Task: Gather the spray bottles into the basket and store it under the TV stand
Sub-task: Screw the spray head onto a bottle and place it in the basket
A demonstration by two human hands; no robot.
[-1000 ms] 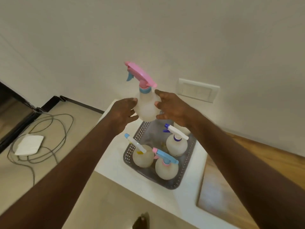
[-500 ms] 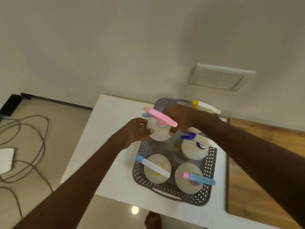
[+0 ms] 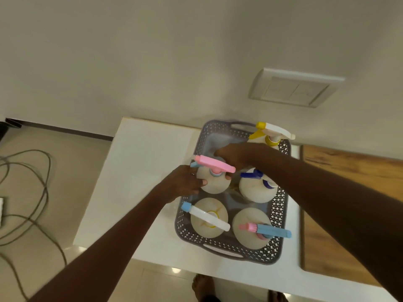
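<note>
A grey perforated basket point(image 3: 283, 205) stands on a white tabletop point(image 3: 141, 171). Both hands hold a white spray bottle with a pink head point(image 3: 214, 183) in the basket's left middle: my left hand point(image 3: 185, 184) on its left side, my right hand point(image 3: 235, 156) on its far side. Around it stand a bottle with a dark blue head point(image 3: 255, 190), one with a white head and blue nozzle point(image 3: 208, 217), one with a blue head and pink nozzle point(image 3: 253, 231), and one with a yellow trigger point(image 3: 271, 136) at the far right corner.
A wooden surface point(image 3: 353, 203) adjoins the white top on the right. A switch plate point(image 3: 294, 87) sits on the wall behind. Grey cables point(image 3: 28, 192) lie on the tiled floor at the left. My feet point(image 3: 202, 286) show below the table edge.
The pink-headed bottle has come down from above the basket into it, both hands still around it. The camera has tilted further down over the basket.
</note>
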